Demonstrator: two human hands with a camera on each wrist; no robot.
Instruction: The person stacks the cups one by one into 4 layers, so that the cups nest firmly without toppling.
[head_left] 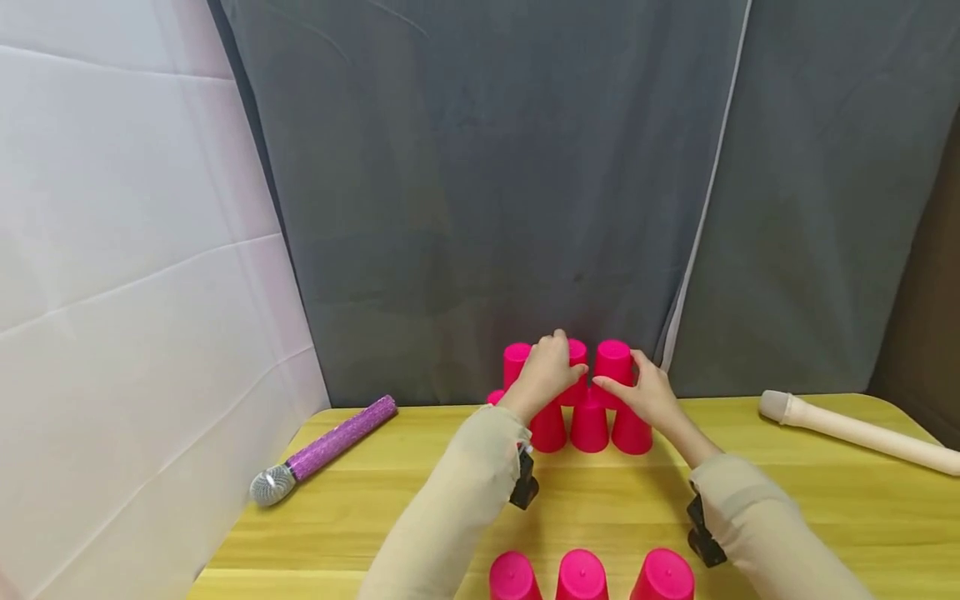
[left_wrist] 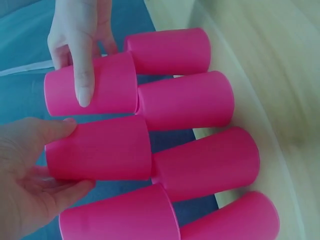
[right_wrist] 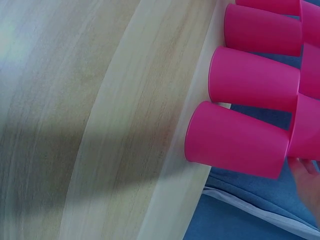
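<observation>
Left hand [head_left: 545, 375] and right hand [head_left: 651, 392] each clasp a light, slick, upside-down pink cup [head_left: 613, 364]; hold its sides gently.

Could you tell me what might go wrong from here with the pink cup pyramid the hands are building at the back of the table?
1. The left hand and right hand each grip an upside-down pink plastic upper-row cup; an uneven release could tip either one.
2. The pink bottom-row cups stand at the far edge of the yellow wooden table, so a nudge might push them off.
3. A sleeve could knock the three loose pink cups at the near edge.
</observation>
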